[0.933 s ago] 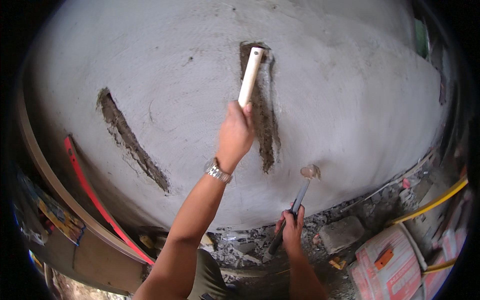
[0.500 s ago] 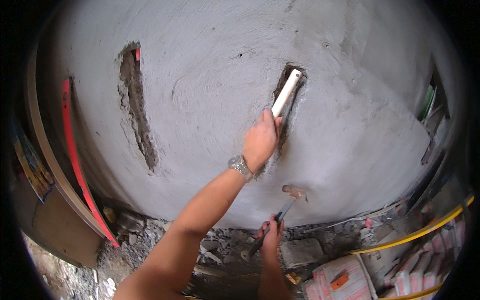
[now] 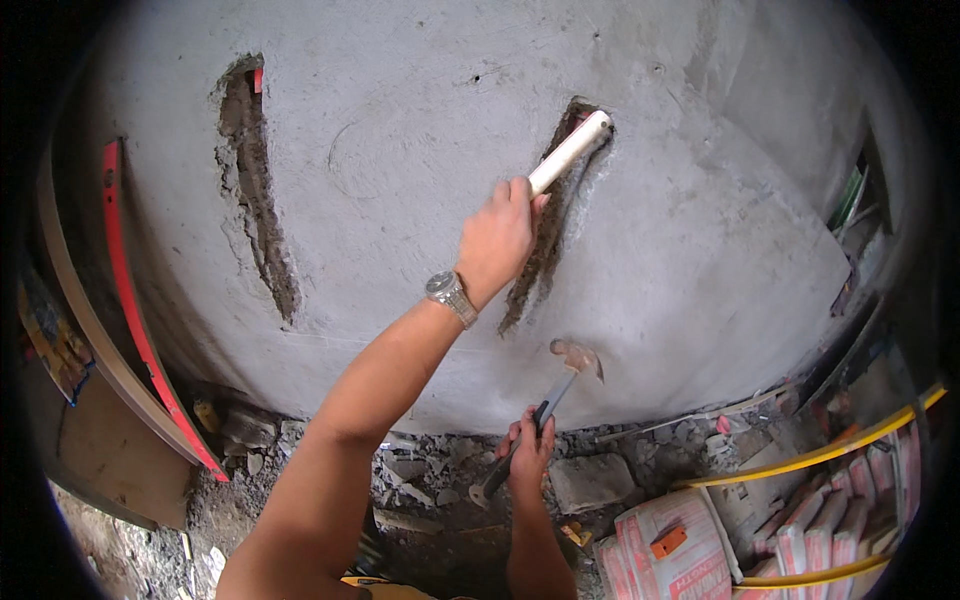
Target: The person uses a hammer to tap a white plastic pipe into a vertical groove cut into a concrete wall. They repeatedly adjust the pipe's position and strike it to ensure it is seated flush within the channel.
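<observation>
My left hand (image 3: pixel 496 240), a watch on its wrist, grips a white bar (image 3: pixel 568 154) with a hole at its top end. The bar lies along a rough groove (image 3: pixel 540 265) cut in the grey plastered wall (image 3: pixel 380 200), hiding part of it; something reddish shows behind the bar's top. Lower down, my right hand (image 3: pixel 528 450) is closed on the dark handle of a claw hammer (image 3: pixel 574 358), its head held up at the lower wall. A second rough groove (image 3: pixel 250 180) runs down the wall to the left, with a small red piece at its top.
A red level (image 3: pixel 124 255) and a long board (image 3: pixel 75 280) lean at the left. Rubble (image 3: pixel 410 480) and a concrete block (image 3: pixel 590 478) lie along the wall's foot. Pink-printed sacks (image 3: pixel 660 570), an orange object (image 3: pixel 668 543) and yellow strips (image 3: pixel 820 452) are at the lower right.
The view has turned, so the grooves sit at another slant and the red level appears more upright. Both hands still hold the bar and the hammer, in much the same places against the wall.
</observation>
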A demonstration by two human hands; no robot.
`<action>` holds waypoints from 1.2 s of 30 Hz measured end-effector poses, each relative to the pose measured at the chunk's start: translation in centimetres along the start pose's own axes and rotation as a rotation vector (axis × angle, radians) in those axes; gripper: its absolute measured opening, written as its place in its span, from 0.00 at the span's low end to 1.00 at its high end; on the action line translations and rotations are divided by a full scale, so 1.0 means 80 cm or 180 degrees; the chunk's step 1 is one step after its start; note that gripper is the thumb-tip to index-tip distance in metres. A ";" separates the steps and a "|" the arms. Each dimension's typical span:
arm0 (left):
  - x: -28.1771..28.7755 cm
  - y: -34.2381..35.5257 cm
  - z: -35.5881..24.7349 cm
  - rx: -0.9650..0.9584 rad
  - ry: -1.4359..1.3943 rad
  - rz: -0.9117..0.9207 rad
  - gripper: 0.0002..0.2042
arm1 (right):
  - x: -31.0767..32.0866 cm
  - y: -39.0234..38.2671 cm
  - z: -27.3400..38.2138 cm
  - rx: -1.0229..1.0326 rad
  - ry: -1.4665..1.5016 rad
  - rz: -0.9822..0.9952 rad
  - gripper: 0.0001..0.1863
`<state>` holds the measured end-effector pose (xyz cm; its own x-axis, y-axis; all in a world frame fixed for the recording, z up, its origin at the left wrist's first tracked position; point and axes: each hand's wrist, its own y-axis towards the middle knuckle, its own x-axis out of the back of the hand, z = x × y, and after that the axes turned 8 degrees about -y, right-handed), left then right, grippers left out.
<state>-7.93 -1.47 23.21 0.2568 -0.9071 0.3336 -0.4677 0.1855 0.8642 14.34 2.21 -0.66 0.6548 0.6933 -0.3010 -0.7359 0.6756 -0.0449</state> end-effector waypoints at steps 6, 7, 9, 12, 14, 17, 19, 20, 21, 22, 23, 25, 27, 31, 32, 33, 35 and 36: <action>0.013 0.006 0.011 -0.0155 0.0033 0.0137 0.17 | -0.009 -0.002 0.007 0.0078 -0.0118 0.0028 0.09; 0.014 0.008 0.012 -0.0186 0.0033 0.0143 0.17 | -0.009 -0.002 0.007 0.0137 -0.0164 0.0051 0.09; 0.015 0.010 0.009 -0.0207 0.0063 0.0154 0.17 | -0.006 -0.002 0.006 0.0231 -0.0241 0.0078 0.10; 0.013 0.012 0.008 -0.0223 0.0182 0.0133 0.16 | -0.004 -0.001 0.005 0.0265 -0.0307 0.0088 0.10; 0.016 0.012 0.013 -0.0297 0.0274 0.0055 0.15 | -0.004 -0.001 0.006 0.0212 -0.0328 0.0083 0.10; 0.028 0.020 0.019 -0.0700 0.0724 -0.0250 0.13 | -0.004 0.000 0.005 0.0197 -0.0169 0.0054 0.10; 0.032 0.021 0.019 -0.0822 0.0743 -0.0234 0.13 | -0.004 0.000 0.007 0.0210 -0.0165 0.0036 0.10; 0.033 0.021 0.020 -0.0880 0.0756 -0.0228 0.14 | -0.003 0.000 0.008 0.0217 -0.0165 0.0032 0.10; 0.034 0.022 0.022 -0.0927 0.0717 -0.0216 0.14 | -0.003 0.001 0.007 0.0236 -0.0194 0.0032 0.10; 0.035 0.023 0.025 -0.0974 0.0678 -0.0203 0.15 | -0.002 0.002 0.006 0.0254 -0.0223 0.0032 0.11; 0.035 0.024 0.027 -0.1022 0.0635 -0.0192 0.15 | -0.001 0.003 0.005 0.0276 -0.0253 0.0028 0.11; 0.034 0.025 0.031 -0.1059 0.0579 -0.0231 0.16 | 0.000 0.004 0.006 0.0346 -0.0350 0.0053 0.12; 0.037 0.025 0.032 -0.1065 0.0559 -0.0217 0.17 | -0.001 0.004 0.006 0.0388 -0.0435 0.0077 0.12; 0.042 0.027 0.036 -0.1066 0.0549 -0.0162 0.18 | -0.027 0.016 0.040 0.0954 -0.0370 0.0031 0.13; 0.042 0.028 0.037 -0.1069 0.0532 -0.0169 0.17 | -0.039 0.023 0.059 0.1225 -0.0311 -0.0004 0.13; 0.041 0.028 0.035 -0.1052 0.0537 -0.0122 0.17 | -0.050 0.038 0.076 0.1731 -0.0351 -0.0059 0.12; 0.041 0.027 0.034 -0.1008 0.0576 -0.0016 0.17 | -0.078 0.081 0.114 0.2620 -0.0194 -0.0057 0.12; 0.039 0.027 0.034 -0.1020 0.0557 -0.0042 0.17 | -0.089 0.104 0.134 0.3005 -0.0001 -0.0034 0.12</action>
<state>-10.42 -4.93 25.11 0.4149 -0.8370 0.3569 -0.1815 0.3083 0.9338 5.38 5.59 11.30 0.6609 0.6858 -0.3048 -0.2861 0.6058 0.7424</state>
